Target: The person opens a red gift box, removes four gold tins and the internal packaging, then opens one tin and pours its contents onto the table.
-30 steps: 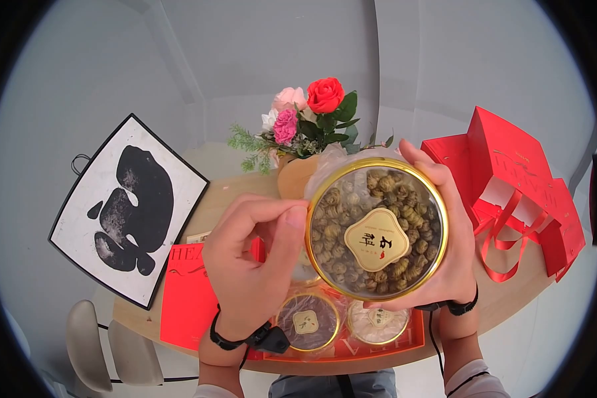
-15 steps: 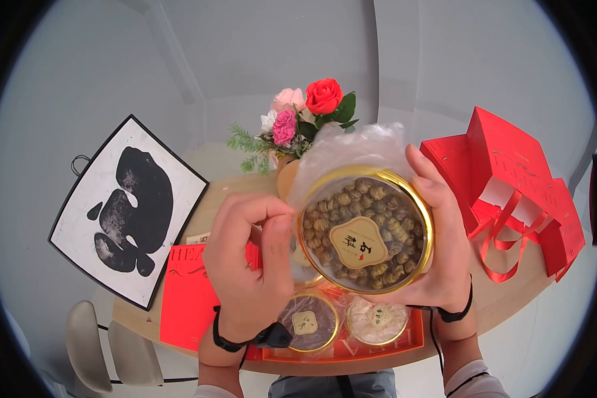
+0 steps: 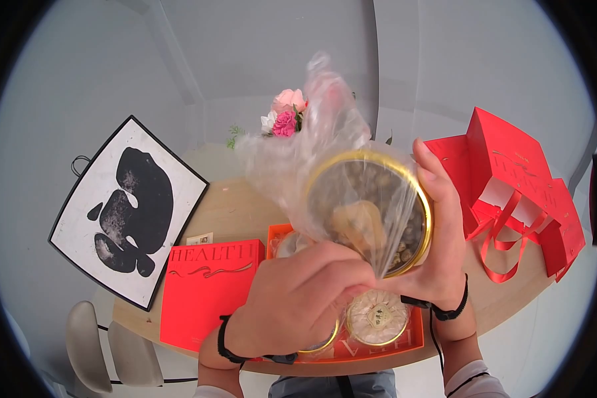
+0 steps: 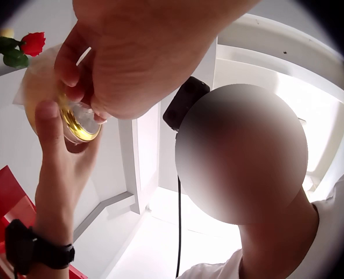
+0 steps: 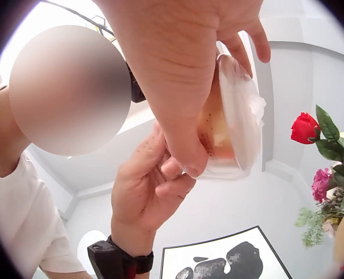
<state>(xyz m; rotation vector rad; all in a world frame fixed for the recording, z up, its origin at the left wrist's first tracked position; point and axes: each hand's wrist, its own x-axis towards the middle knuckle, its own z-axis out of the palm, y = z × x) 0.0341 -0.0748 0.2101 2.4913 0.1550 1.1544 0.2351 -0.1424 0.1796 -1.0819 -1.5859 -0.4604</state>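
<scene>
A round jar (image 3: 410,199) with a gold rim and a pale label, filled with greenish-brown curled pieces, is held up over the table, its face tilted to the head camera. My right hand (image 3: 446,249) grips it from the right side, fingers spread behind and along the rim. Clear crinkled plastic wrap (image 3: 331,123) stretches across the jar's face and flares up beyond it. At the jar's lower edge my left hand (image 3: 298,298) pinches the gathered wrap, pulling it into tight folds. The left wrist view shows the gold rim (image 4: 82,125) between both hands.
Below the hands lies an orange-red box (image 3: 411,335) with round jars in it, one a pale jar (image 3: 378,317). Left of it is a red box (image 3: 205,292). Flowers (image 3: 287,109) stand behind, a red gift bag (image 3: 511,152) on the right, a framed picture (image 3: 132,205) on the left.
My left hand has moved down and right from the jar's left edge, drawing the plastic wrap over its face. The wrap now rises in front of the flowers; the jar has shifted slightly left.
</scene>
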